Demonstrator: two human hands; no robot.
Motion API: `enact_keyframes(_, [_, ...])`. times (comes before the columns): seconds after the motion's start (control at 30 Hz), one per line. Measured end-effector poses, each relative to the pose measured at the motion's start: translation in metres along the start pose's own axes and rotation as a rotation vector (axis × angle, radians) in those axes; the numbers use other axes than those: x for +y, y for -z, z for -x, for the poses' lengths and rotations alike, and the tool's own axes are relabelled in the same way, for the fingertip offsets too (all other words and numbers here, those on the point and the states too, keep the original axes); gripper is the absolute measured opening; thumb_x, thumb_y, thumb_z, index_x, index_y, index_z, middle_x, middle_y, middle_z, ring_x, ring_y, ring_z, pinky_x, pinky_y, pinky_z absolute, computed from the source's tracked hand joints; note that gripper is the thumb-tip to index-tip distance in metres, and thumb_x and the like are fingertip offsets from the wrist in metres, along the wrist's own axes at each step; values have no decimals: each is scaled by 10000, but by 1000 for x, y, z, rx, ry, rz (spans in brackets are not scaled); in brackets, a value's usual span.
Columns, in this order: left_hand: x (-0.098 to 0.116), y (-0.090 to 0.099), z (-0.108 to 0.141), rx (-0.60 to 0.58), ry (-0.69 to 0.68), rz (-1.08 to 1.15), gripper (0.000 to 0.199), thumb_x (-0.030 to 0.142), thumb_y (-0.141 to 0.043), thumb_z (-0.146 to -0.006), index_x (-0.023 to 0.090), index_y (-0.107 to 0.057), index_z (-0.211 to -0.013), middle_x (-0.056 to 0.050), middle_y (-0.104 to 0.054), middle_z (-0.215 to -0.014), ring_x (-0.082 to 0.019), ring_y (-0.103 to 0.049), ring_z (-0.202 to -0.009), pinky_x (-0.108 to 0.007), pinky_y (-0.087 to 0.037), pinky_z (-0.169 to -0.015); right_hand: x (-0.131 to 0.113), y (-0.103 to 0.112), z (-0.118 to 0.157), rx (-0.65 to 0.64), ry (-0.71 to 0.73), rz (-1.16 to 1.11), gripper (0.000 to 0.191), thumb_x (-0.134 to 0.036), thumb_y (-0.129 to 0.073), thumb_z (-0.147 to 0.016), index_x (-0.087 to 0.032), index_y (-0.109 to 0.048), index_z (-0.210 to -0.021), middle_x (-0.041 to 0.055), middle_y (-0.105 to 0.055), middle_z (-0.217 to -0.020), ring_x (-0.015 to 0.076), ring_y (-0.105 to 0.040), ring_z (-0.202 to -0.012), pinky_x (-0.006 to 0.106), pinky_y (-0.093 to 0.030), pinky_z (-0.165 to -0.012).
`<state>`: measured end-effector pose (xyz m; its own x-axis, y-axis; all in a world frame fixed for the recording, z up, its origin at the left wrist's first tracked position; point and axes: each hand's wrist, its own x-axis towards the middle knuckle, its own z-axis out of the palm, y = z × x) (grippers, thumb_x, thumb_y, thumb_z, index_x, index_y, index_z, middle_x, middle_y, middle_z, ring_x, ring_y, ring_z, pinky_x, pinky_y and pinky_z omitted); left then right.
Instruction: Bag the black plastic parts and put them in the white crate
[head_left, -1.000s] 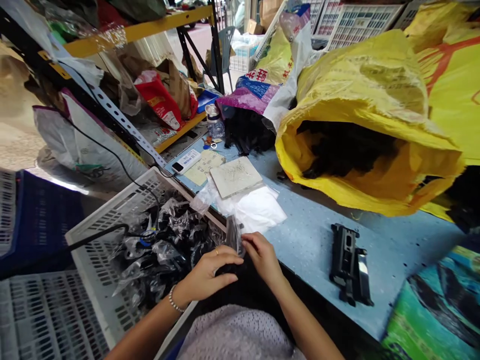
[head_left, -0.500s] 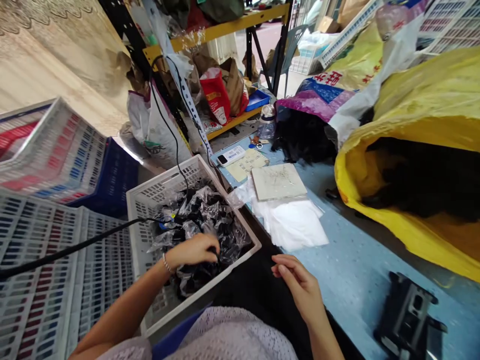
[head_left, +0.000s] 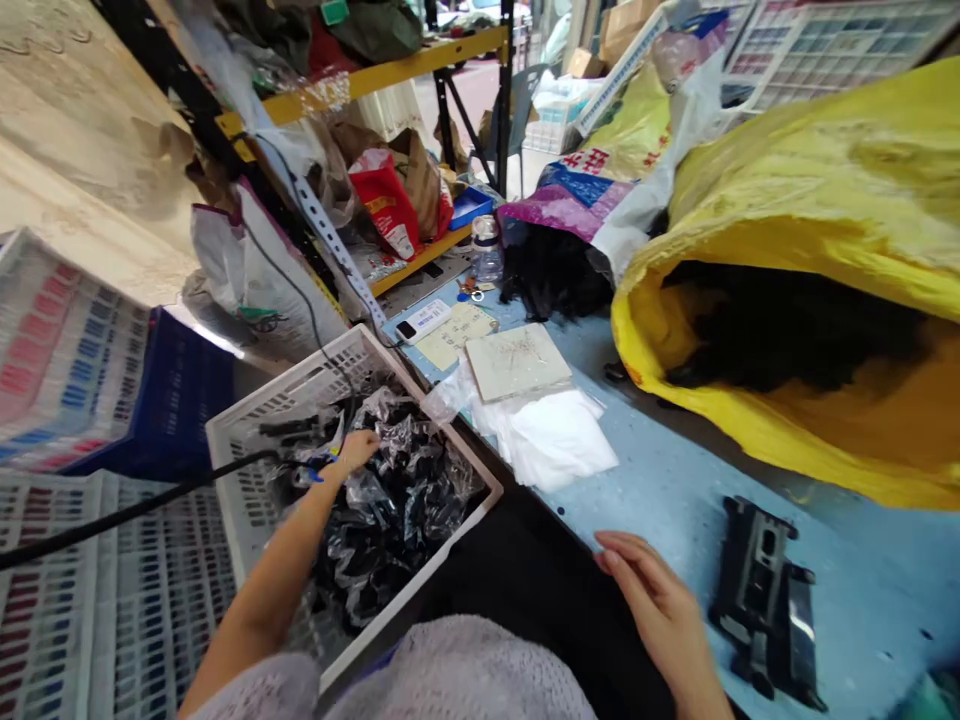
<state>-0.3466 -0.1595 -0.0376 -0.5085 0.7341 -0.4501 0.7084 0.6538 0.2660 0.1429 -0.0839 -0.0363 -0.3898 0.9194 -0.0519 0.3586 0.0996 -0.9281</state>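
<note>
Inside the white plastic crate [head_left: 330, 668], my left hand [head_left: 360, 448] reaches in over black parts in clear plastic bags [head_left: 390, 510]. Its fingers look curled at the bags; what they hold, if anything, is hidden. My right hand [head_left: 660, 590] hovers by the near edge of the blue table [head_left: 645, 480], fingers stretched out and holding nothing. Right of it lies a black plastic device [head_left: 761, 590] with a long body. A stack of white plastic bags [head_left: 562, 440] lies beyond the hand, partly under a square pale board [head_left: 517, 360].
A large yellow sack [head_left: 750, 430] with black contents lies open on the table's right. Behind are another printed sack [head_left: 570, 205] and a clear jar [head_left: 487, 250]. A black cable [head_left: 150, 497] crosses the crate. Stacked crates [head_left: 52, 580] stand at left, shelving [head_left: 390, 75] behind.
My left hand has moved farther into the crate, away from me. My right hand appears farther right, closer to the black device. The camera view has turned somewhat right.
</note>
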Motion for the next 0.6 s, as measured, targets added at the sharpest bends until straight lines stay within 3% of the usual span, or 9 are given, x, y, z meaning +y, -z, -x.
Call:
enact_keyframes(0.07, [45,-20,6,-100,-162,48,258,346,-609,-884,141,-704,-758,-31,-689,-698,-187,-674,-734,-259,-501,-698,16,36,8,181,62,308,260,-404,-546,-901,-240,-690,-1043,101,-668,-1092,294,-645,-994,461,-523,-908])
enact_keyframes(0.17, [126,-51,26,-100,-617,271,326,391,-509,-936,176,-736,-841,-35,-716,-787,-174,-671,-771,-263,-511,-745,35,77,14,411,39,797,315,-349,-455,-923,-186,-667,-1091,157,-660,-1027,338,-628,-936,543,-498,-883])
enact_keyframes(0.23, [181,-74,37,30,-872,379,282,354,-515,-939,175,-722,-1008,-84,-705,-1024,-201,-652,-948,-323,-504,-889,40,91,14,437,19,975,331,-292,-407,-930,-169,-658,-1107,165,-651,-987,328,-625,-883,527,-512,-833])
enact_keyframes(0.33, [246,-107,37,114,-927,342,169,241,-625,-862,154,-698,-986,-129,-645,-1126,-243,-595,-1050,-407,-473,-964,37,98,16,383,22,983,339,-242,-364,-943,-184,-636,-1137,135,-658,-1018,280,-642,-894,436,-532,-810])
enact_keyframes(0.4, [268,-120,26,78,-891,326,48,156,-634,-829,151,-675,-806,-115,-648,-985,-233,-595,-974,-402,-485,-914,30,104,20,382,-15,965,334,-243,-366,-950,-186,-621,-1157,119,-675,-1044,263,-656,-898,397,-539,-785])
enact_keyframes(0.43, [273,-123,19,60,-873,336,93,137,-631,-821,154,-646,-731,-95,-639,-902,-216,-596,-915,-381,-493,-873,25,108,23,387,-40,977,333,-238,-374,-949,-182,-613,-1174,115,-683,-1049,259,-661,-885,386,-541,-762])
enact_keyframes(0.53, [269,-116,-5,-8,-836,398,164,203,-692,-776,159,-588,-657,-27,-606,-736,-154,-575,-713,-295,-495,-705,12,122,24,312,-39,1117,409,-120,-388,-900,-185,-582,-1254,122,-681,-1094,266,-657,-917,371,-538,-732])
enact_keyframes(0.6, [262,-106,-17,-62,-814,446,161,246,-708,-756,155,-594,-688,5,-604,-669,-122,-556,-610,-246,-472,-608,8,132,13,187,59,1239,548,-16,-385,-834,-223,-558,-1312,128,-627,-1251,295,-609,-1092,397,-526,-815])
